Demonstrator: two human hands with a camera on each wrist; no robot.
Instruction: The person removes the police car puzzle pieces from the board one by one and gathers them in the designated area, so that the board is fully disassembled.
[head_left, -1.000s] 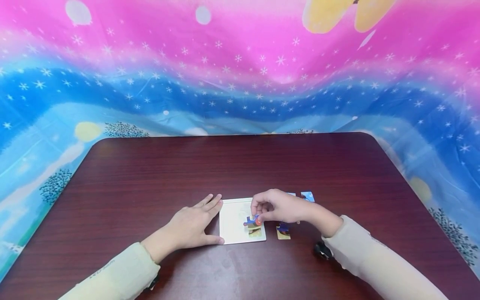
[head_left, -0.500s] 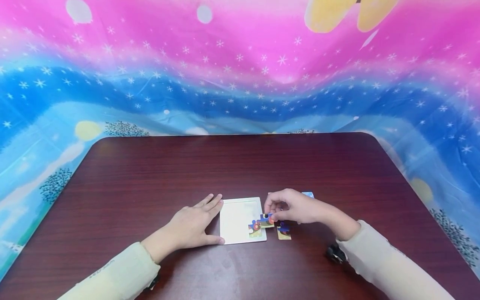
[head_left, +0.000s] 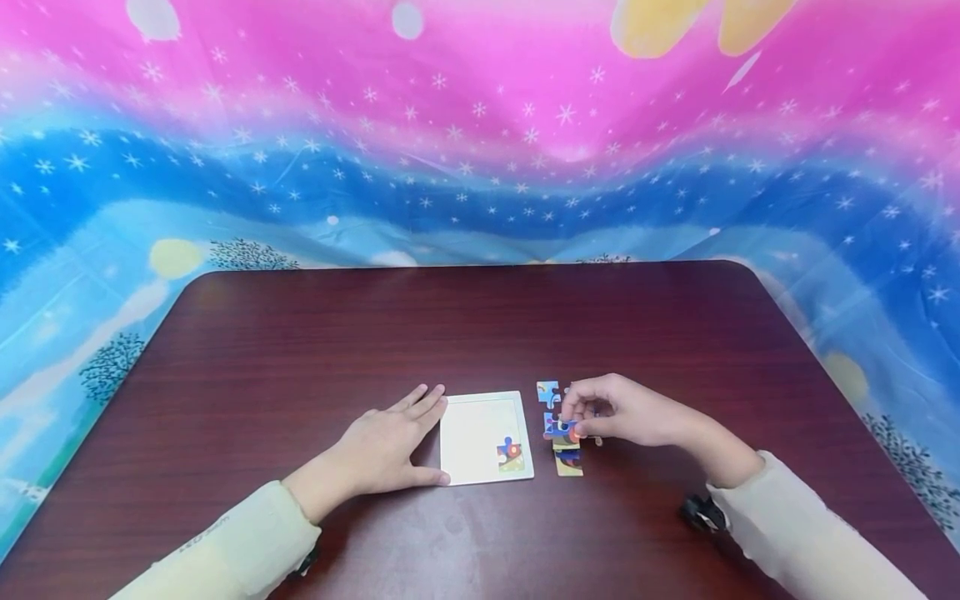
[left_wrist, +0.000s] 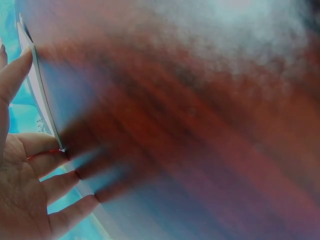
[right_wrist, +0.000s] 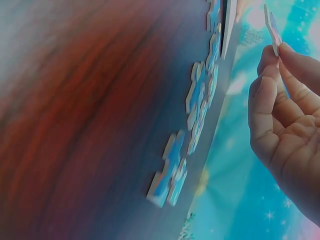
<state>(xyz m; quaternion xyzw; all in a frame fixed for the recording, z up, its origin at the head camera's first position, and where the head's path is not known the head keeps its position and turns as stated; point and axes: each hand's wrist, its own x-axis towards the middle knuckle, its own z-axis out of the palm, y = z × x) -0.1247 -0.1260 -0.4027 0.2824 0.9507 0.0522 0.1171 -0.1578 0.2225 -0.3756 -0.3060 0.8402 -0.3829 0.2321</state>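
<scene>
A white puzzle tray (head_left: 472,437) lies flat on the table. One jigsaw piece (head_left: 510,457), blue, red and yellow, sits in its near right corner. My left hand (head_left: 382,446) lies at the tray's left edge with fingers spread, thumb and fingertips touching the rim. Between thumb and fingertips, my right hand (head_left: 630,412) pinches another jigsaw piece (head_left: 566,433) over the loose pieces right of the tray. In the right wrist view this held piece (right_wrist: 273,31) is raised off the table and seen nearly edge-on.
Several loose jigsaw pieces (right_wrist: 167,175) lie right of the tray, partly hidden under my right hand in the head view. Among them are a light blue piece (head_left: 548,392) and a yellow-brown one (head_left: 569,465). A patterned cloth (head_left: 480,150) hangs behind the dark table (head_left: 337,333).
My right hand has moved right with the pinched piece, from above the tray to above the loose pieces, uncovering the piece in the tray's corner. My left hand has stayed put.
</scene>
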